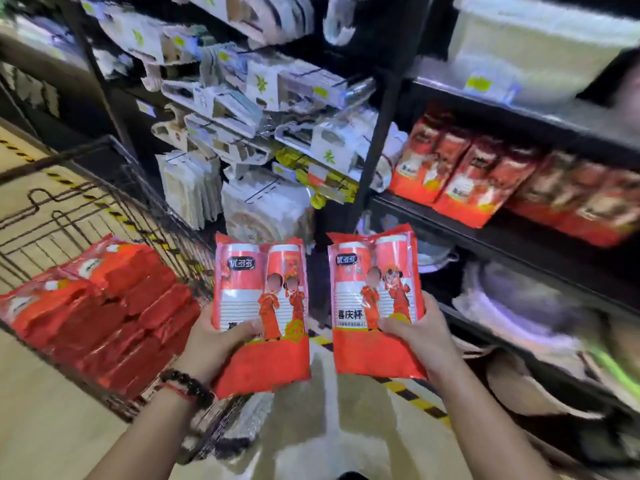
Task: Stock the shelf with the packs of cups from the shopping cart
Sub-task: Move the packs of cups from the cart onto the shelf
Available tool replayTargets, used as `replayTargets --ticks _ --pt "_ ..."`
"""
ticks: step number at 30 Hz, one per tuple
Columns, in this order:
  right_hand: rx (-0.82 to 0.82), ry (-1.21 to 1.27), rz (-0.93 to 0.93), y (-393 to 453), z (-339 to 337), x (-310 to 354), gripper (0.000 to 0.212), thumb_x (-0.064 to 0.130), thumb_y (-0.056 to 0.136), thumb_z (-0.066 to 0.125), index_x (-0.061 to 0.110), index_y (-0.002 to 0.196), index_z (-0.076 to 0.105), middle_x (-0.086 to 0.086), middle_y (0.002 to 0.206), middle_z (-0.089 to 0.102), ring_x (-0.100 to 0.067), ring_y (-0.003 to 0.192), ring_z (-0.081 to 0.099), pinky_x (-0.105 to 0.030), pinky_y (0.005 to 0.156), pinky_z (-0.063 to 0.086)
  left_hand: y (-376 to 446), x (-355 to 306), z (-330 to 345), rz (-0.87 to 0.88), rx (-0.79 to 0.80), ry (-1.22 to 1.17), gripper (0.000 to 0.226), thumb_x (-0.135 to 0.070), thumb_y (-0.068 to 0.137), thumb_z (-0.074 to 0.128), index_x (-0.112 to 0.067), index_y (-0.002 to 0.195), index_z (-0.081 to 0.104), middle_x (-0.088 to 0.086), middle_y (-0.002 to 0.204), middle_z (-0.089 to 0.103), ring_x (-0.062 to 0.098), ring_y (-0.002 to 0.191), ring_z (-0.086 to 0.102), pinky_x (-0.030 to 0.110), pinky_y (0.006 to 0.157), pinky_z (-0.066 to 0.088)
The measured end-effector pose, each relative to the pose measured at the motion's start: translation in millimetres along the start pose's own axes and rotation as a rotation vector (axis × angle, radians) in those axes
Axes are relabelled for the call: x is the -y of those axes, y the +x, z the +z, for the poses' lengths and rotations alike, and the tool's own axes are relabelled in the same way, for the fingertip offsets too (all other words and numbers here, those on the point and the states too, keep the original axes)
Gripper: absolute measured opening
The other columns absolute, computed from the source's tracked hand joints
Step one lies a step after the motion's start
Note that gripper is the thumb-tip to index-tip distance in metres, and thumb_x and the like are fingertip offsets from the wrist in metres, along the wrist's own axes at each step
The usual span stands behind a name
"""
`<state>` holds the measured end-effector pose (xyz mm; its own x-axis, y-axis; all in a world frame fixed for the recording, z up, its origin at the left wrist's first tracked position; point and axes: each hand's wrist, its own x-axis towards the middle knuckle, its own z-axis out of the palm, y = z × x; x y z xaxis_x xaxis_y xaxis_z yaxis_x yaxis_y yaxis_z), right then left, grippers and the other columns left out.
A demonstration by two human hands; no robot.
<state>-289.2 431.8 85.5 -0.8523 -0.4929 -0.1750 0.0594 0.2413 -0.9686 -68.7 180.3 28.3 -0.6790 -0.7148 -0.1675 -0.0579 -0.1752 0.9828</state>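
Fingers of the left hand (221, 336) are clamping the lower part of one pack of cups (260, 313), thumb across the front; fingers of the right hand (412, 329) are clamping a second pack (375, 311) the same way. Both packs are hanging upright, side by side, low centre of frame.

Largest first: shelf (519, 230) at right is already carrying a row of matching red packs (467, 174), leaning back. Shopping cart (104, 174) at lower left is holding a pile of red packs (104, 306).

Advice: swing right, seat one pack at a time beside that row, print facing out, base down first; film looks slippery, so grip low.

Writing: lower front of the right pack is reading 喜庆杯; dark badge at each top left is looking like 优多多, not certain. Smaller print too blurred.
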Motion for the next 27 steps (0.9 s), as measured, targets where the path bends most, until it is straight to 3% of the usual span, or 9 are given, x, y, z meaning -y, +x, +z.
replayTargets --ticks 3,7,11,14,16,20,23,27 --pt "-0.117 0.024 -0.007 -25 -49 -10 0.052 -0.015 0.069 0.081 0.023 0.100 0.064 -0.001 0.094 0.079 -0.010 0.077 0.073 -0.026 0.070 0.060 2 -3 46 0.007 0.113 0.045 0.087 -0.057 0.037 0.095 -0.023 0.112 0.068 0.003 0.106 0.077 0.025 0.096 0.074 0.043 0.085 0.058" --pt "-0.243 0.075 -0.016 -57 -108 -21 0.051 -0.015 0.068 0.081 0.023 0.097 0.064 0.015 0.084 0.078 -0.001 0.072 0.072 -0.015 0.061 0.055 -1 -8 108 0.036 0.249 0.145 0.075 -0.051 0.047 0.092 -0.021 0.111 0.069 0.003 0.106 0.077 0.026 0.098 0.073 0.051 0.091 0.056" --pt "-0.349 0.079 -0.013 -97 -177 -35 0.054 -0.008 0.062 0.086 0.034 0.093 0.074 0.017 0.086 0.078 0.000 0.073 0.073 -0.014 0.059 0.054 -23 -13 187 0.060 0.361 0.162 0.066 -0.046 0.046 0.089 -0.025 0.106 0.071 -0.002 0.101 0.078 0.016 0.090 0.074 0.029 0.074 0.058" --pt "-0.430 0.137 0.034 -130 -230 -46 0.071 0.022 0.048 0.091 0.031 0.114 0.065 0.005 0.103 0.077 -0.013 0.088 0.075 -0.032 0.072 0.060 -48 -13 244 0.055 0.419 0.180 0.073 -0.048 0.044 0.087 -0.020 0.109 0.068 -0.005 0.100 0.078 0.012 0.088 0.074 0.030 0.076 0.055" --pt "-0.473 0.154 0.063 -149 -263 -54 0.085 0.031 0.044 0.092 0.027 0.122 0.060 0.003 0.107 0.076 -0.018 0.093 0.074 -0.041 0.079 0.060 -64 -11 279 0.051 0.469 0.179 0.072 -0.047 0.044 0.086 -0.020 0.108 0.068 -0.007 0.099 0.078 0.010 0.087 0.074 0.024 0.072 0.056" --pt "-0.541 0.164 0.061 -180 -321 -67 0.067 0.021 0.047 0.090 0.030 0.107 0.062 0.012 0.097 0.077 -0.013 0.086 0.076 -0.028 0.066 0.059 -97 -5 341 0.046 0.537 0.182 0.075 -0.045 0.044 0.086 -0.017 0.111 0.066 -0.002 0.100 0.078 0.012 0.088 0.073 0.025 0.074 0.055" --pt "-0.557 0.168 0.054 -196 -355 -74 0.065 0.022 0.048 0.090 0.033 0.106 0.064 0.014 0.095 0.077 -0.011 0.084 0.075 -0.029 0.066 0.059 -114 0 379 0.040 0.575 0.173 0.073 -0.042 0.044 0.087 -0.018 0.109 0.066 -0.003 0.099 0.078 0.015 0.087 0.075 0.026 0.072 0.057" --pt "-0.588 0.163 0.028 -207 -384 -81 0.057 0.017 0.053 0.087 0.055 0.091 0.068 0.016 0.093 0.077 -0.009 0.081 0.076 -0.021 0.060 0.058 -121 5 413 0.020 0.597 0.145 0.074 -0.040 0.044 0.089 -0.017 0.111 0.067 0.004 0.101 0.078 0.023 0.089 0.075 0.038 0.077 0.058"
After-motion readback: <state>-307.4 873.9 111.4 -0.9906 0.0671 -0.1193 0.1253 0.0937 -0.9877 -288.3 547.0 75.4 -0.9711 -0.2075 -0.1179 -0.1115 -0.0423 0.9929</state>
